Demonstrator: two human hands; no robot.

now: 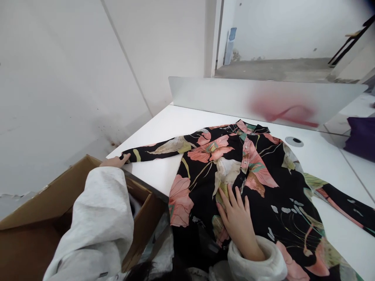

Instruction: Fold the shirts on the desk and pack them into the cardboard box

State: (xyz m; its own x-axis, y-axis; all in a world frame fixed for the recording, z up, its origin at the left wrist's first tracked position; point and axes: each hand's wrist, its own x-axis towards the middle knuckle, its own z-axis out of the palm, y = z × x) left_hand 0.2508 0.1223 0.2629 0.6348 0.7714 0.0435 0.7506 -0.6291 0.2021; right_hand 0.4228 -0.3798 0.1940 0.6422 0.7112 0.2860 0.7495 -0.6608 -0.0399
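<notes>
At the desk's [164,125] left edge, the cuff [130,155] grasped by the left hand [114,161] could be tugged into the box [58,195], the shirt [263,183] being pinned only by the right hand's [238,222] flat, released fingers [234,197].

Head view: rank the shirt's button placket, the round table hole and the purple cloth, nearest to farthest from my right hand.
1. Button placket, just ahead of the right hand.
2. Round table hole, beyond the shirt, to the right.
3. Purple cloth, at the far right edge.
</notes>
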